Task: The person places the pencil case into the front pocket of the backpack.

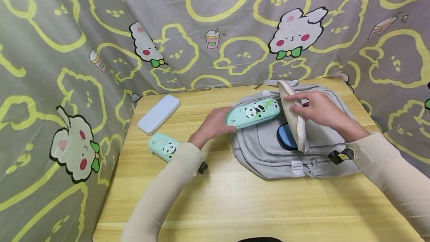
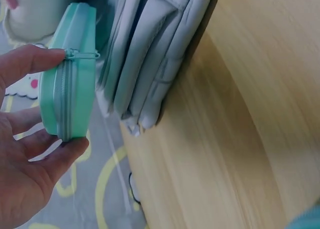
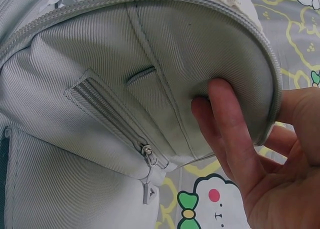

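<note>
My left hand (image 1: 216,122) grips one end of a mint-green zipped pencil case (image 1: 256,112) with a panda print, over the left part of a grey backpack (image 1: 256,154). In the left wrist view, the thumb lies by the case's zipper pull (image 2: 75,55) and fingers hold the opposite edge. My right hand (image 1: 319,109) pinches the backpack's raised flap (image 1: 295,128) and keeps it upright. The right wrist view shows fingertips against the flap's grey lining (image 3: 185,44), near a small zipped inner pocket (image 3: 112,114). A dark blue case (image 1: 284,136) shows in the bag's opening, partly hidden by the flap.
A second mint panda pencil case (image 1: 164,146) lies on the wooden table (image 1: 235,204), partly behind the left forearm. Farther back on the left is a pale blue-white case (image 1: 159,114). Patterned grey curtains (image 1: 188,62) hang round the table's back and sides.
</note>
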{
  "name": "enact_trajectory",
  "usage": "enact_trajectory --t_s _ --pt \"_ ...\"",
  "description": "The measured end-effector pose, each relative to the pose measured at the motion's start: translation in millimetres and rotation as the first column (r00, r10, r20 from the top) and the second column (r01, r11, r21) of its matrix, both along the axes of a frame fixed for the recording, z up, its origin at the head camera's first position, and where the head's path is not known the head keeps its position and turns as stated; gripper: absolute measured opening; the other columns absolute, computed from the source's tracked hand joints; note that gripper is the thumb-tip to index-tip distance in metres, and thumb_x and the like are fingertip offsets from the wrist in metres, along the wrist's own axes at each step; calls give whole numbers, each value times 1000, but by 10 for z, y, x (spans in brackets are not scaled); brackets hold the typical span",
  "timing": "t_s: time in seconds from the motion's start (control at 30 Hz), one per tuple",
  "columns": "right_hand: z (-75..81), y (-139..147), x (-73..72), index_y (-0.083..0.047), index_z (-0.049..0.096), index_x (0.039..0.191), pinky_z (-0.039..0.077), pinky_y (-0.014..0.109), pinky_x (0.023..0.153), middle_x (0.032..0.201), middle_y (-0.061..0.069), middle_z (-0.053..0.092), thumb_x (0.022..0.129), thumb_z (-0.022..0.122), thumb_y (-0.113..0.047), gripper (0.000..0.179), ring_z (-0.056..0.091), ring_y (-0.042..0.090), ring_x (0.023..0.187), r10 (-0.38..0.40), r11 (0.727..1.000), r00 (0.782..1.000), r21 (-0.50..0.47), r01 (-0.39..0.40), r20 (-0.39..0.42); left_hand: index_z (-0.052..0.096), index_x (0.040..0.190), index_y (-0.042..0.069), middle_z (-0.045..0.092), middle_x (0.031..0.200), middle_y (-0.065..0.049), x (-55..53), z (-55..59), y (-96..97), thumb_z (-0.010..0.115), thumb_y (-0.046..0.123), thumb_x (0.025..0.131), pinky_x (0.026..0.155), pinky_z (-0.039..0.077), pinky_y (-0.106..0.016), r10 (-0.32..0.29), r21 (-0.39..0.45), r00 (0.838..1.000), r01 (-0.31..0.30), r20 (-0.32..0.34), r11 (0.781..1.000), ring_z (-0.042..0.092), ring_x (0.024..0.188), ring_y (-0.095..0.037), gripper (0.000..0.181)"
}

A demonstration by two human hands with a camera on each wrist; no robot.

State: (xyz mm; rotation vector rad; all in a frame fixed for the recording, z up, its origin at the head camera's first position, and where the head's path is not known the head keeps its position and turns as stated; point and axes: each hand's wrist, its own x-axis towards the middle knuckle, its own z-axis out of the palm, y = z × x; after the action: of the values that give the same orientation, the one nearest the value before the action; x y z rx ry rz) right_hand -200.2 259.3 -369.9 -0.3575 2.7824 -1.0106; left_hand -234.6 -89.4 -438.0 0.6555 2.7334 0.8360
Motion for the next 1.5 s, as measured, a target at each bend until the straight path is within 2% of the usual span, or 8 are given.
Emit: enact_trajectory --t_s 0.23,0.4,0.63,0.87,1.13,1.43,1.5 --pt "-4 22 -1 -10 68 148 55 31 59 164 31 47 106 71 -15 42 79 31 99 4 1000 1000 -13 -4 1 49 163 9 58 161 -12 -29 -6 211 84 23 90 119 46 -48 -18 -30 1000 18 4 999 55 142 -32 82" --pt "2 18 5 -10 70 147 54 30 58 163 30 50 106 70 -14 41 79 29 94 -1 1000 1000 -18 1 -11 49 164 12 59 160 -9 -57 -8 324 82 25 91 117 46 -47 -35 -62 999 35 -7 997 55 140 -31 81" --pt "-8 49 4 -10 69 148 52 30 57 162 31 49 106 71 -15 42 76 25 89 0 1000 1000 -10 0 -7 47 165 14 56 164 -8 -94 -48 447 83 25 93 121 44 -44 -47 -82 999 47 1 996 51 146 -31 82" --pt "3 51 1 -12 70 147 49 30 54 158 26 55 105 71 -14 42 73 15 77 -8 1000 1000 -10 7 -28 47 166 16 52 167 -6 -118 -92 508 84 26 93 126 41 -42 -52 -95 999 52 -5 994 48 151 -29 83" --pt "2 46 4 -13 71 146 48 30 53 156 25 57 105 72 -14 42 73 16 78 -6 1000 999 -3 6 -31 47 165 16 50 169 -5 -152 -133 573 86 25 93 135 29 -41 -69 -77 998 68 -4 995 44 157 -29 82" --pt "-17 55 -6 -13 70 147 48 30 54 154 25 57 105 73 -15 43 71 15 76 -2 1000 1000 -6 2 -22 48 165 14 51 169 -8 -181 -193 612 86 21 93 137 22 -46 -84 -58 996 83 -19 995 41 160 -29 81" --pt "-20 53 -7 -12 70 147 49 30 55 155 25 57 104 73 -15 43 73 15 78 0 1000 1000 -7 0 -24 46 165 14 49 169 -8 -184 -211 612 86 22 94 137 24 -47 -89 -61 996 88 -15 994 40 160 -29 82"
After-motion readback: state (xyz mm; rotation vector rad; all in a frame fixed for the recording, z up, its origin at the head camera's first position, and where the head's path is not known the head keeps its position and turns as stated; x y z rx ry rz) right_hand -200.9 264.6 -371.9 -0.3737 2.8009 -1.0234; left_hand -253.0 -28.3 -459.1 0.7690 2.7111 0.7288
